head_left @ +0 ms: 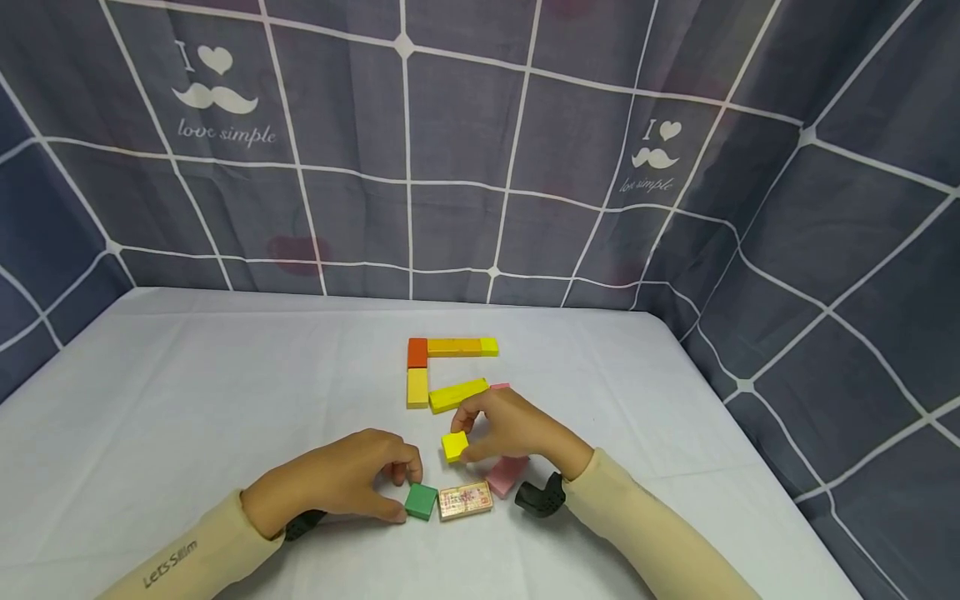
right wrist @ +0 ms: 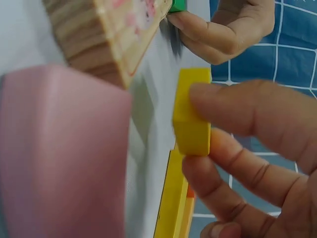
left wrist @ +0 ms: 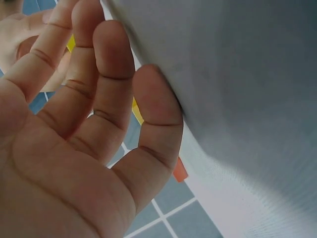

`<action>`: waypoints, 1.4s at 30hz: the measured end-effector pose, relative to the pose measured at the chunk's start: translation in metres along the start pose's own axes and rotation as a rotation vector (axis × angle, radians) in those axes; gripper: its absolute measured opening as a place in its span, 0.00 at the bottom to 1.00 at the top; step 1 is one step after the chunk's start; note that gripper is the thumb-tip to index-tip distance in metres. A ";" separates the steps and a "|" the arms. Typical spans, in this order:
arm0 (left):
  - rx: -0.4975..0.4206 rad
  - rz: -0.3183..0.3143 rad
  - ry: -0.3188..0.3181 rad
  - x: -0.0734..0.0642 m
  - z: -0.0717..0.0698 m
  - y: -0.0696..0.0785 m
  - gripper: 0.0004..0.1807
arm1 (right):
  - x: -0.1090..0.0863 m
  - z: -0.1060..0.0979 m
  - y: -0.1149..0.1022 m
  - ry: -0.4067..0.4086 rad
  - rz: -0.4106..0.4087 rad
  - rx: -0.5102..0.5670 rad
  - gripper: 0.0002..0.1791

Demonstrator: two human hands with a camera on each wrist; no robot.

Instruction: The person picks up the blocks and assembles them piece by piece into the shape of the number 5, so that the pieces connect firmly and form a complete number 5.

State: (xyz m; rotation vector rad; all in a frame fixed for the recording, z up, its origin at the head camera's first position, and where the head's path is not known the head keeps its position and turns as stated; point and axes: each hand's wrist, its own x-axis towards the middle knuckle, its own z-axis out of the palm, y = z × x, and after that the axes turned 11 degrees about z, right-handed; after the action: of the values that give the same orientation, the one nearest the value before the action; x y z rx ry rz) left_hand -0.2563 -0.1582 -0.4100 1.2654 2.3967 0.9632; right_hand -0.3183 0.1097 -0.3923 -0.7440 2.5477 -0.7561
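In the head view, my right hand (head_left: 513, 423) pinches a small yellow block (head_left: 454, 447) between thumb and fingertips. The right wrist view shows this yellow block (right wrist: 193, 111) held up off the white cloth. My left hand (head_left: 348, 475) rests low on the cloth, its thumb and index fingertip against two sides of a green block (head_left: 422, 502). In the left wrist view the left hand's fingers (left wrist: 114, 54) bend loosely; the green block is hidden there. A wooden block with a printed face (head_left: 465, 501) lies just right of the green one.
A pink block (head_left: 507, 475) lies beneath my right wrist, with another pink piece (head_left: 500, 386) partly hidden behind that hand. Farther back, a red-orange block (head_left: 417, 353), a pale yellow block (head_left: 417, 389), an orange bar (head_left: 453, 347) and a slanted yellow bar (head_left: 457, 395) form a bent outline.
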 end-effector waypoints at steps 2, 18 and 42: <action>0.001 0.002 -0.001 0.000 -0.001 0.000 0.16 | 0.004 0.001 -0.003 -0.005 0.034 0.001 0.13; 0.021 0.009 -0.005 0.001 -0.002 -0.001 0.16 | 0.018 0.006 -0.015 -0.006 0.117 -0.028 0.12; 0.000 0.007 0.009 -0.001 0.002 -0.001 0.16 | -0.014 -0.017 0.040 -0.003 -0.040 0.305 0.10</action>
State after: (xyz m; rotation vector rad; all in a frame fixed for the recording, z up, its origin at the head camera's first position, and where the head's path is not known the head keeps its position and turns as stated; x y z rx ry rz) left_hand -0.2556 -0.1583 -0.4117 1.2725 2.4005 0.9730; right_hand -0.3302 0.1531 -0.3993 -0.6930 2.3440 -1.1229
